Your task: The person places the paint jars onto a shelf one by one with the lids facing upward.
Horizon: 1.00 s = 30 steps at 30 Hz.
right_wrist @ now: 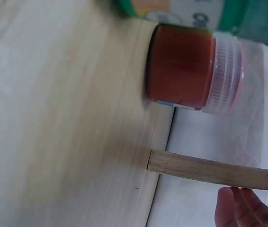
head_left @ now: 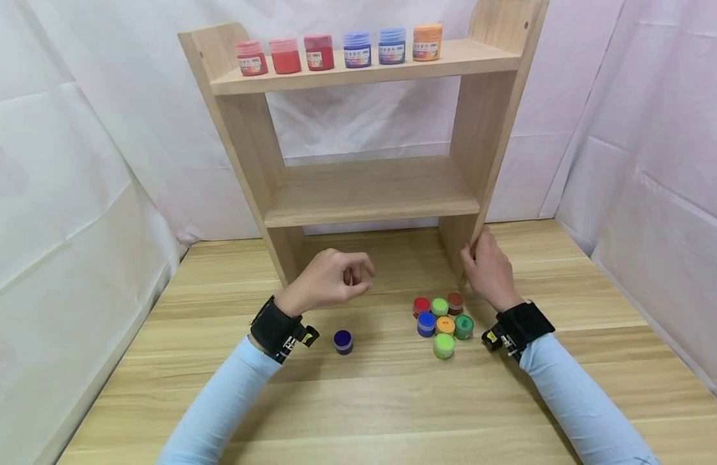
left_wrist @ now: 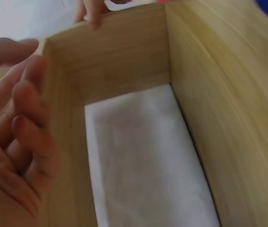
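Note:
My left hand (head_left: 335, 278) hovers in front of the wooden shelf's (head_left: 373, 212) lowest opening. Its fingers (left_wrist: 32, 127) are loosely curled and hold nothing. Down at the right, my right hand (head_left: 491, 268) grips the front edge of the shelf's side panel, thumb on the inner side; its fingertips (right_wrist: 247, 208) show beside the panel in the right wrist view. On the table below the left hand stands a small dark purple paint jar (head_left: 343, 342). Close to the right wrist are several small paint jars, among them a brown one (right_wrist: 181, 66) and a green one (head_left: 464, 327).
Along the top shelf board stands a row of larger paint jars: red ones such as this red jar (head_left: 319, 53), blue ones such as this blue jar (head_left: 391, 46), and an orange jar (head_left: 427, 42). White cloth (head_left: 73, 194) hangs behind and at both sides of the table (head_left: 382, 413).

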Motion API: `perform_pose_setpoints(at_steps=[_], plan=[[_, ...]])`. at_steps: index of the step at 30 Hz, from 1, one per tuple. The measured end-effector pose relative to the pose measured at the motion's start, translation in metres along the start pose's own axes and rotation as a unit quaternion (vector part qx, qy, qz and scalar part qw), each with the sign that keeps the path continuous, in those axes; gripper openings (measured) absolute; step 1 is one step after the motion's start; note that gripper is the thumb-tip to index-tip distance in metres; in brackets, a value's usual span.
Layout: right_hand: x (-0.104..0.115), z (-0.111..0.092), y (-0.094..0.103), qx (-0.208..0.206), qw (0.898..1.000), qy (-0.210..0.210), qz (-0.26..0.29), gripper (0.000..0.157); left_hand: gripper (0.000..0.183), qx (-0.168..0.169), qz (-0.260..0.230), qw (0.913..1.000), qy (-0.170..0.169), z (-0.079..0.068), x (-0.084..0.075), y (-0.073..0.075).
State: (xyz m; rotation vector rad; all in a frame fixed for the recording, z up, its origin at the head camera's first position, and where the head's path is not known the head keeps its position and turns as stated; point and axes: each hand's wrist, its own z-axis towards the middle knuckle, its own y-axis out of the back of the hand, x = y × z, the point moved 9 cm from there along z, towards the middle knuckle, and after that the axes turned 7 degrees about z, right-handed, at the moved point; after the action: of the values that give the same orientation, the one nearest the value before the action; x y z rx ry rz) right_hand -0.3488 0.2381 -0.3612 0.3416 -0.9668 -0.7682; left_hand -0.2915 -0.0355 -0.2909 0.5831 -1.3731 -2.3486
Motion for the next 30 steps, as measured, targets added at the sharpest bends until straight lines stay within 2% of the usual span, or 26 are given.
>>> perform_pose_setpoints(at_steps=[5,11,18,20,25,28,30], plan=[[0.001,0.0,-0.002,0.003,1.0,0.002,0.0,0.048,0.018,0.083,-0.001,0.9959,0.036,-0.016,0.02,-0.017],[0.002,0.004,-0.004,0.007,1.0,0.005,0.002,0.05,0.038,0.173,-0.039,0.9815,0.073,-0.039,0.038,-0.038],[0.001,0.002,-0.001,0.007,1.0,-0.005,0.0,0.049,0.056,0.24,-0.074,0.9644,0.081,-0.054,0.045,-0.057],[0.001,0.001,0.0,0.005,1.0,-0.009,0.001,0.048,0.062,0.268,-0.089,0.9555,0.086,-0.057,0.046,-0.063],[0.002,0.002,-0.002,0.013,1.0,-0.007,0.009,0.051,0.072,0.338,-0.134,0.9248,0.112,-0.07,0.047,-0.076],[0.0,0.002,-0.004,0.017,1.0,-0.011,0.012,0.052,0.068,0.358,-0.164,0.9101,0.129,-0.075,0.046,-0.082],[-0.001,0.001,-0.004,0.019,1.0,-0.017,0.012,0.053,0.064,0.364,-0.178,0.9047,0.131,-0.076,0.043,-0.085]])
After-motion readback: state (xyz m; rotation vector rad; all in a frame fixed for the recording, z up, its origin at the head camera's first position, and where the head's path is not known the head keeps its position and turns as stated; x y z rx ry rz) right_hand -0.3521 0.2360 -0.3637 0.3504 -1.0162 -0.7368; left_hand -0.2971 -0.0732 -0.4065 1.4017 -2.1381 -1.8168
